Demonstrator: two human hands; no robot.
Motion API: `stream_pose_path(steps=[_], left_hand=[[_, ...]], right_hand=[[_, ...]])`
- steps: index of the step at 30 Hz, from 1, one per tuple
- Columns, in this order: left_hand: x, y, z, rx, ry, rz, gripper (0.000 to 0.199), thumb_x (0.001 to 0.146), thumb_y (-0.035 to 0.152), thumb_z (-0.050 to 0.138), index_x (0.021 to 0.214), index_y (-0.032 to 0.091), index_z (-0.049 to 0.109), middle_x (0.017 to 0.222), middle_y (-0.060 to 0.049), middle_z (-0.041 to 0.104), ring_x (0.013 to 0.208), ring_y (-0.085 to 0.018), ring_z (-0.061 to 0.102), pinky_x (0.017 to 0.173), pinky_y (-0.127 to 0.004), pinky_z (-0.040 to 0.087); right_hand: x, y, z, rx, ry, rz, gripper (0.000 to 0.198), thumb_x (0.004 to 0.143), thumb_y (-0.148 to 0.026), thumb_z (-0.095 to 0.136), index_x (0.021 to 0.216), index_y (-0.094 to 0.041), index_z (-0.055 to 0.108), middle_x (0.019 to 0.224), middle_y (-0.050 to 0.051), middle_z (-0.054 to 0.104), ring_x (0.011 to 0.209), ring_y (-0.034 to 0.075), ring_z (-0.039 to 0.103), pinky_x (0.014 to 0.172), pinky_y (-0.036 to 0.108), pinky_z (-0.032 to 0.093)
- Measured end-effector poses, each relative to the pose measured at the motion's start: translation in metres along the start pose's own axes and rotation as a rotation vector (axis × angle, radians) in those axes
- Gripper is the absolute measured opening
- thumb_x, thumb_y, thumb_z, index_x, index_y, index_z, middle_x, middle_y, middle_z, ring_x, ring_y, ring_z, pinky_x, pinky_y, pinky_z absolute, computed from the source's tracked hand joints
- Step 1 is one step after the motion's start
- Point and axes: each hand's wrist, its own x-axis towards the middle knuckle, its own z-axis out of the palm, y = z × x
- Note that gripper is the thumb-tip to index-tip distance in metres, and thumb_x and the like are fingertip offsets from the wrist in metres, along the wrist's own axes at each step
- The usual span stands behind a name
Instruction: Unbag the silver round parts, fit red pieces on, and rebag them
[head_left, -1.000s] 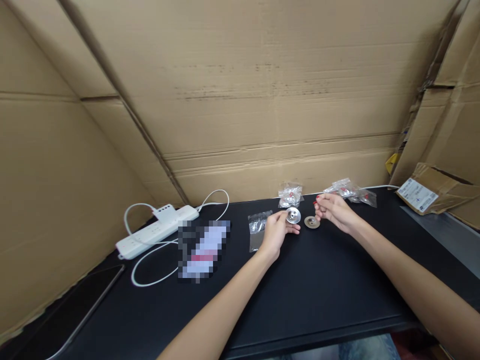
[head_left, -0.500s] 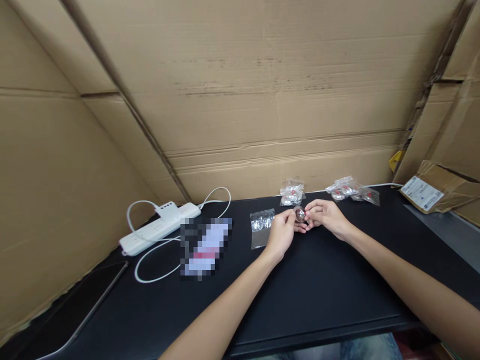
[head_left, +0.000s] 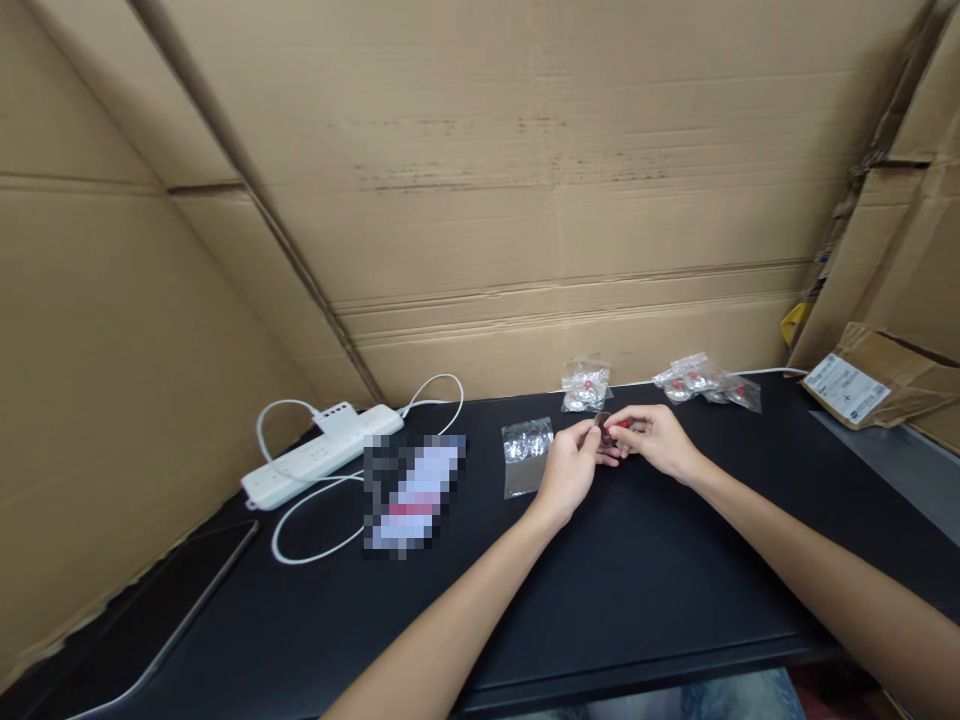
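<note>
My left hand (head_left: 571,468) is closed on the rim of a small round shiny disc (head_left: 602,425), thumb on top. From the other side my right hand (head_left: 651,440) pinches a small red piece (head_left: 619,427) at the disc's edge. Fingers cover much of both, so I cannot tell exactly what they are or whether they are joined. Just left of my left hand a clear plastic bag (head_left: 523,473) lies flat on the black table (head_left: 675,590). Behind my hands, clear bags (head_left: 586,386) hold round shiny things with red parts.
More such bags (head_left: 701,378) lie at the back right, near a torn cardboard packet with a white label (head_left: 850,387). At left are a white power strip (head_left: 300,470) with cables, a blurred-out phone-like object (head_left: 416,495) and a dark tablet (head_left: 150,620). Cardboard walls (head_left: 480,200) enclose the table.
The disc has been turned in my fingers; its shiny face showed before, now it looks darker and more edge-on. More red shows at my right fingertips. My hands have drawn slightly closer together.
</note>
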Motion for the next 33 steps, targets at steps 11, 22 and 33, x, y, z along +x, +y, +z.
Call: stream_pose_path(steps=[11,22,33], left_hand=[[0.000,0.003,0.001,-0.052,0.034,-0.057,0.021,0.088,0.029,0.056,0.091,0.011,0.066,0.077,-0.010,0.070,0.069,-0.019,0.069,0.067,-0.033,0.057],[-0.003,0.008,0.004,-0.058,0.015,-0.064,0.020,0.088,0.021,0.051,0.093,0.010,0.067,0.080,-0.010,0.071,0.072,-0.020,0.070,0.070,-0.033,0.058],[-0.002,0.006,0.003,-0.054,-0.003,-0.052,0.020,0.086,0.024,0.058,0.096,0.009,0.065,0.089,-0.012,0.071,0.073,-0.021,0.071,0.072,-0.036,0.059]], right_hand=[[-0.001,0.003,-0.001,-0.096,0.063,-0.050,0.023,0.074,-0.037,0.072,0.087,-0.018,0.075,0.085,0.008,0.070,0.068,0.018,0.066,0.062,0.031,0.057],[-0.005,-0.004,0.000,-0.406,0.086,-0.172,0.017,0.085,-0.031,0.060,0.087,-0.020,0.072,0.085,0.006,0.067,0.073,0.017,0.064,0.068,0.030,0.054],[-0.006,-0.007,0.001,-0.522,0.117,-0.274,0.013,0.086,-0.025,0.058,0.086,-0.020,0.070,0.081,0.004,0.067,0.068,0.015,0.062,0.067,0.028,0.051]])
